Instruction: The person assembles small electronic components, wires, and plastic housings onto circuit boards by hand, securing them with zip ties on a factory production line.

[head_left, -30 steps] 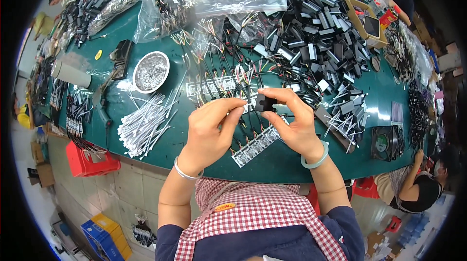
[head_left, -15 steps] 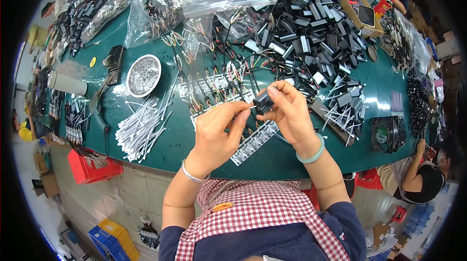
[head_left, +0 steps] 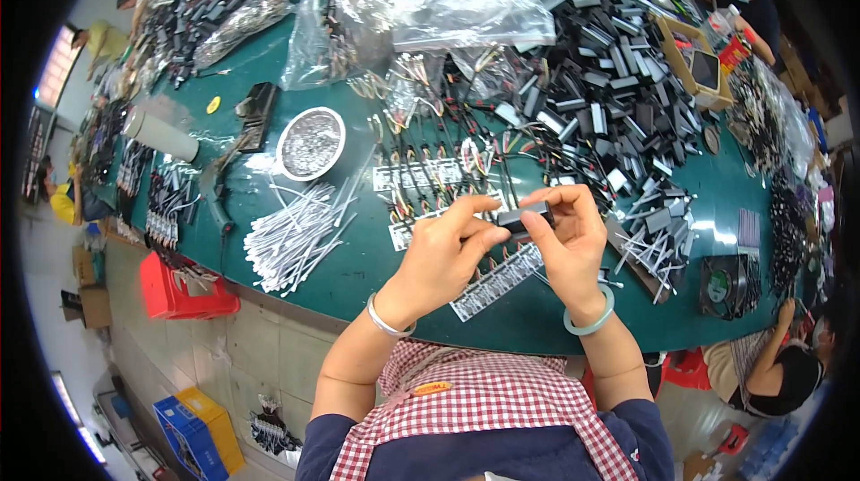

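Note:
A small black rectangular case (head_left: pixel 527 216) is held above the table between my two hands. My right hand (head_left: pixel 571 235) is closed on it, with the thumb across its near side and the fingers curled behind. At the case's left end, my left hand (head_left: pixel 448 253) has its thumb and forefinger closed against it. Whether a thin white stick is also in those fingers is hidden. Just below lies a strip of small circuit boards (head_left: pixel 497 282). Farther away, more board strips (head_left: pixel 417 175) with coloured wires and black cables lie on the table.
White thin sticks (head_left: pixel 300 239) lie left of my hands, below a white bowl (head_left: pixel 311 144). Black cases (head_left: pixel 609 78) form a large heap at the far right. Clear plastic bags (head_left: pixel 466 2) lie at the back. A fan (head_left: pixel 727 287) stands near the right edge. Other people work around the table.
The whole view has shifted, with the table's things now farther right and lower. The case has turned to lie more level. The thin white stick at my left fingertips no longer shows.

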The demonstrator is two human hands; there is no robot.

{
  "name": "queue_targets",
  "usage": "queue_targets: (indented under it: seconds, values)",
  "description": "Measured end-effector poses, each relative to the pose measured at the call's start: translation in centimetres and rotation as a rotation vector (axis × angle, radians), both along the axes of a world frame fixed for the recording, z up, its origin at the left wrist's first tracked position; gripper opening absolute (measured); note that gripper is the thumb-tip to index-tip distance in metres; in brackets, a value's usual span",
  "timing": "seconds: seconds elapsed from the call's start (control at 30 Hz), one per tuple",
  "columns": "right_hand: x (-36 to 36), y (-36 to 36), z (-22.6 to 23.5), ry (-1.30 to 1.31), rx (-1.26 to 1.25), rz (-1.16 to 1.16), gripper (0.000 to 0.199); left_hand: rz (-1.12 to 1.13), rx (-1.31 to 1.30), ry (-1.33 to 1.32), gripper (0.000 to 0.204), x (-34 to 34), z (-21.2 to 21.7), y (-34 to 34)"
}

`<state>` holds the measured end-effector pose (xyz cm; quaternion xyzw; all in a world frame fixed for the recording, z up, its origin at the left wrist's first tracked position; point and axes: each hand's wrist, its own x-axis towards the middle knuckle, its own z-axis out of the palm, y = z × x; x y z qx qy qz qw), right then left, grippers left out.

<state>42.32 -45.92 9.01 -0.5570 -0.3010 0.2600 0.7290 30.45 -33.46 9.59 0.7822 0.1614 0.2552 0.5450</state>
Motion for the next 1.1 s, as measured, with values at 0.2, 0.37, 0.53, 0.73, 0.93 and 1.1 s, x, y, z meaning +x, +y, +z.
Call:
queue_targets:
  seconds: [0.2,0.37,0.53,0.73,0.93,1.1]
  values:
    - [0.0,0.4,-0.4,-0.3,-0.102,-0.171,0.039,-0.049,-0.234,0.195,0.024,-0.5,-0.3,0.6]
    - [0.1,0.2,-0.8,-0.505,-0.166,-0.103,0.012,-0.009,-0.338,0.172,0.022,-0.3,-0.1,-0.1]
    - [0.4,-0.3,-1.4,-0.376,-0.108,-0.038,0.008,-0.039,-0.279,0.221,0.022,-0.1,-0.6,-0.5]
    - [2.2,-3.3,1.2,0.021,0.098,-0.292,0.013,-0.134,-0.113,0.191,0.021,-0.5,-0.5,-0.3]
    - [5.1,-6.6,2.4,-0.526,0.033,-0.737,0.015,-0.075,-0.098,0.086,0.028,-1.3,-0.8,0.2]
    - [9.1,-13.9,2.7,-1.345,-0.343,-0.98,0.008,0.3,0.161,0.193,0.016,-4.2,-2.6,4.2]
